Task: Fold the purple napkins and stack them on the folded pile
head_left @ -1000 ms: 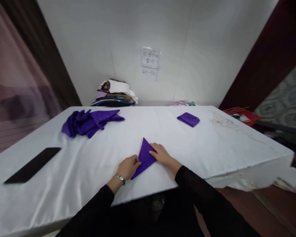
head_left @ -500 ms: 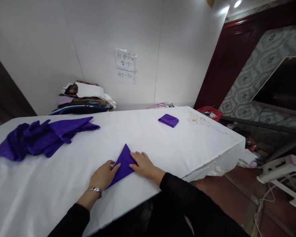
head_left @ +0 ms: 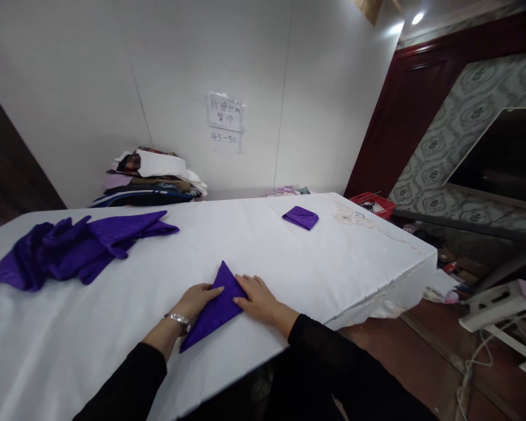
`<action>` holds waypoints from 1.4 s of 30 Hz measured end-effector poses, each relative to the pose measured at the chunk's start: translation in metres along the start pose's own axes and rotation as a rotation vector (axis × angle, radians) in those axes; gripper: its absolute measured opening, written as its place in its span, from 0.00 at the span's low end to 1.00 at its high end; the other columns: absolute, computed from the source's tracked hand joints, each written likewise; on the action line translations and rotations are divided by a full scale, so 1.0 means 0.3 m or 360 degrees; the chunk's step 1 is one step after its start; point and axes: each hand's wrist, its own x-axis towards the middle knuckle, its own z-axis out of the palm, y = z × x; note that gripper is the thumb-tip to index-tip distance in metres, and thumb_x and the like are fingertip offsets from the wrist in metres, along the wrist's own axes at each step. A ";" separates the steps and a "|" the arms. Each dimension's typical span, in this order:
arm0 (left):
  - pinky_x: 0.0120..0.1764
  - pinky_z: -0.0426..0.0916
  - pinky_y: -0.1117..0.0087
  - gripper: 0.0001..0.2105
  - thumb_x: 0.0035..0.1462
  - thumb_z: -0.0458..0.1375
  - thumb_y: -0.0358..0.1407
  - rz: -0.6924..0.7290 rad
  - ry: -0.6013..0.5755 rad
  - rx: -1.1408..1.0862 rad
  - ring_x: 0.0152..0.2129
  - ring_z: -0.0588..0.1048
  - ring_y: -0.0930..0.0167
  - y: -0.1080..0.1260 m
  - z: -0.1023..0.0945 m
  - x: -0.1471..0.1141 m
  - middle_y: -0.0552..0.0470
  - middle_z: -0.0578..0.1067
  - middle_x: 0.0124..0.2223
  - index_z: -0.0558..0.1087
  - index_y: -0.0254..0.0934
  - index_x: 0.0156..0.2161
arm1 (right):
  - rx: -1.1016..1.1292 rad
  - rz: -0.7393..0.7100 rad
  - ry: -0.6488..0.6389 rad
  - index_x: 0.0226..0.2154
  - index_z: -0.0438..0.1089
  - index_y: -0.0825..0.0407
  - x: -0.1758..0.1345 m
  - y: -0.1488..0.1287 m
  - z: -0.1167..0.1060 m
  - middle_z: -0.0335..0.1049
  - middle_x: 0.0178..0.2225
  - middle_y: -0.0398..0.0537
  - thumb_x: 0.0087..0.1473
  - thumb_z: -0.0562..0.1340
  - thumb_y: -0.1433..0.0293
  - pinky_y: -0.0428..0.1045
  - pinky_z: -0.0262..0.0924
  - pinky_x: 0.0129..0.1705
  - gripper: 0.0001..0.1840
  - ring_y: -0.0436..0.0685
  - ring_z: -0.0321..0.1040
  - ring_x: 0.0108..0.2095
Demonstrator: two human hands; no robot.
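A purple napkin (head_left: 219, 313), folded into a triangle, lies on the white-covered table in front of me, its point facing away. My left hand (head_left: 197, 303) is on its left edge, the thumb on top and the other fingers partly hidden at the edge, closed on the cloth. On the right edge rests my right hand (head_left: 258, 299), fingers stretched out and thumb apart, touching the fabric. Farther back sits a second purple napkin (head_left: 301, 217), folded into a small flat packet. Several crumpled purple napkins (head_left: 70, 248) lie heaped at the left.
Behind the table's far edge is a stack of folded clothes (head_left: 153, 175). A paper sign (head_left: 225, 114) hangs on the wall. A red basket (head_left: 379, 204) is beyond the far right corner. To the right, a white stool (head_left: 499, 310) and a cable (head_left: 467, 368) are on the floor.
My left hand has slid up and right along the napkin, uncovering its lower left corner. The left thumb now lies farther over the cloth. My right hand stays at the right edge.
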 end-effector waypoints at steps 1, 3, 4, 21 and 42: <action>0.33 0.74 0.69 0.08 0.48 0.61 0.40 -0.0045 -0.0062 -0.0095 0.29 0.79 0.64 0.007 0.005 -0.006 0.47 0.80 0.29 0.74 0.36 0.29 | 0.0002 -0.0004 0.0003 0.64 0.45 0.49 -0.001 -0.001 0.000 0.52 0.62 0.53 0.57 0.56 0.62 0.61 0.35 0.63 0.35 0.60 0.46 0.63; 0.33 0.74 0.69 0.07 0.49 0.61 0.39 -0.0113 -0.0159 -0.0227 0.28 0.79 0.65 0.017 0.010 -0.015 0.47 0.80 0.28 0.74 0.36 0.28 | 0.0022 -0.0021 0.0011 0.64 0.45 0.50 -0.005 -0.004 -0.003 0.53 0.62 0.54 0.57 0.56 0.62 0.60 0.35 0.63 0.35 0.59 0.46 0.63; 0.33 0.74 0.68 0.08 0.48 0.61 0.39 -0.0124 -0.0201 -0.0265 0.28 0.79 0.65 0.020 0.010 -0.018 0.47 0.80 0.28 0.74 0.35 0.29 | 0.0049 -0.0028 0.0020 0.64 0.45 0.50 -0.007 -0.005 -0.004 0.53 0.62 0.53 0.57 0.56 0.63 0.60 0.35 0.63 0.35 0.59 0.47 0.62; 0.36 0.72 0.69 0.14 0.48 0.63 0.38 0.0119 -0.0484 -0.0754 0.29 0.78 0.68 0.069 0.126 0.025 0.45 0.80 0.34 0.72 0.33 0.39 | 0.2362 0.0610 0.0431 0.59 0.53 0.49 -0.046 0.022 -0.041 0.71 0.46 0.49 0.44 0.68 0.63 0.53 0.66 0.39 0.42 0.56 0.71 0.40; 0.36 0.65 0.68 0.06 0.50 0.58 0.36 0.0897 -0.0004 0.0805 0.31 0.73 0.68 0.244 0.287 0.187 0.51 0.75 0.31 0.73 0.37 0.33 | 0.2238 0.0852 0.0429 0.34 0.70 0.56 -0.027 0.297 -0.278 0.75 0.29 0.47 0.42 0.67 0.74 0.48 0.65 0.35 0.12 0.53 0.71 0.28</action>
